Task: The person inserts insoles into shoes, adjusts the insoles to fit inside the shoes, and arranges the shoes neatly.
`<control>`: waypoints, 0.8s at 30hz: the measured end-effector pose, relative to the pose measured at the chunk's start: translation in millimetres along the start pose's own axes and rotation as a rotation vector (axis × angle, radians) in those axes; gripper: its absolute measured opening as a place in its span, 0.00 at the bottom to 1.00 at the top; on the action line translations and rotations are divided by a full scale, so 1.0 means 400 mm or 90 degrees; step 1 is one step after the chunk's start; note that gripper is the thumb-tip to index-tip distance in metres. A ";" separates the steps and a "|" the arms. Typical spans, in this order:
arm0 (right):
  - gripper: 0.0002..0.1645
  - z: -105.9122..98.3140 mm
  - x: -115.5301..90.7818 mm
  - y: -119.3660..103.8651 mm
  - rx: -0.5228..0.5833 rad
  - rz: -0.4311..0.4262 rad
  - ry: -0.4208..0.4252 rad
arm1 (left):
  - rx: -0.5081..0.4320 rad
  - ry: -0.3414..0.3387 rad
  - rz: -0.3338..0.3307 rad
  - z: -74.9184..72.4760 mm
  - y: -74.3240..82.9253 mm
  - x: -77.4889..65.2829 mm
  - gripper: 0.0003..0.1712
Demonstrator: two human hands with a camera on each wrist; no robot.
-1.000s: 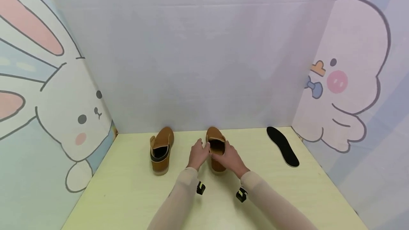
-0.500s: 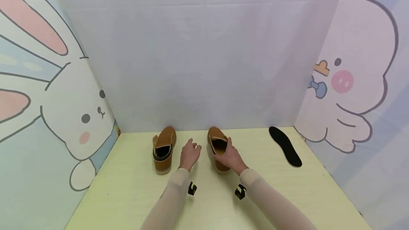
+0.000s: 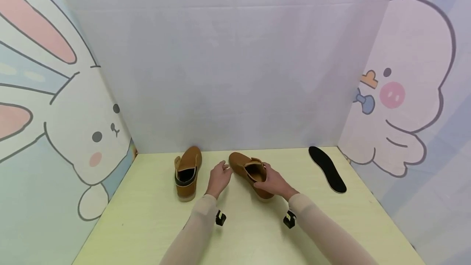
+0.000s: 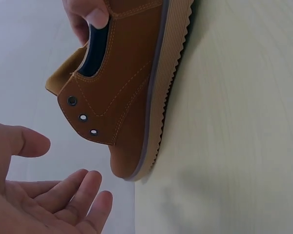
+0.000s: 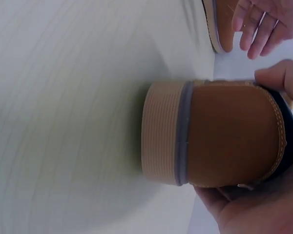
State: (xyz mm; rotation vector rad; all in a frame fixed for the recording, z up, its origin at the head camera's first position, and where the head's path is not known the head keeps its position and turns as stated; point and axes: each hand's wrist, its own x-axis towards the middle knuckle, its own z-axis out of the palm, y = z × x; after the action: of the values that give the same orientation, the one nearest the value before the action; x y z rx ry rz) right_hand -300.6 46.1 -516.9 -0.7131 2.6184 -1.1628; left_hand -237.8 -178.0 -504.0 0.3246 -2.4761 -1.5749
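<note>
My right hand grips a brown lace-up shoe by its collar near the heel. The thumb lies inside the dark padded rim, with the other fingers along the far side. The shoe's toe points to the back left. In the right wrist view, the heel and its thick ribbed sole face the camera. My left hand is held beside the shoe's toe, holding nothing, its fingers loosely spread in the left wrist view. Empty eyelets show on the shoe's side.
A matching brown shoe stands to the left, its toe near the back wall. On the right lies a black insole. Fabric walls with cartoon figures enclose the pale table at the back and sides.
My left hand has let go of the shoe and moved left. My right hand has turned the shoe, swinging its toe left and its heel right.
</note>
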 end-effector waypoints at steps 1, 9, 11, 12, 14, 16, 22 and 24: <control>0.58 -0.004 0.000 0.004 -0.003 -0.010 -0.008 | -0.001 -0.004 0.002 0.001 0.000 0.001 0.33; 0.59 -0.031 0.000 0.023 -0.045 -0.025 -0.050 | 0.016 -0.038 0.055 0.021 0.014 -0.008 0.25; 0.61 -0.033 -0.001 0.025 -0.049 -0.027 -0.048 | 0.034 -0.035 0.078 0.030 0.027 -0.008 0.24; 0.63 -0.033 -0.001 0.027 -0.048 -0.028 -0.045 | 0.049 -0.032 0.085 0.036 0.037 -0.006 0.24; 0.66 -0.032 -0.002 0.030 -0.037 -0.032 -0.034 | 0.095 -0.022 0.097 0.049 0.057 -0.001 0.27; 0.70 -0.028 -0.004 0.033 -0.021 -0.031 -0.022 | 0.161 -0.016 0.101 0.064 0.078 0.007 0.31; 0.73 -0.014 -0.012 0.033 -0.024 -0.028 -0.014 | 0.353 -0.029 0.145 0.107 0.125 0.030 0.35; 0.73 -0.014 -0.016 0.031 -0.035 -0.026 -0.013 | 0.385 -0.027 0.165 0.116 0.129 0.036 0.28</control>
State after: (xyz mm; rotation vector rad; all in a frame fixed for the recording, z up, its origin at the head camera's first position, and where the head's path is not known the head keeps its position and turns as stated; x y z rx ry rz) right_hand -301.3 59.9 -522.4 -0.7891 2.6403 -1.0916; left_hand -268.6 -120.6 -476.2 0.0422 -2.8370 -0.7210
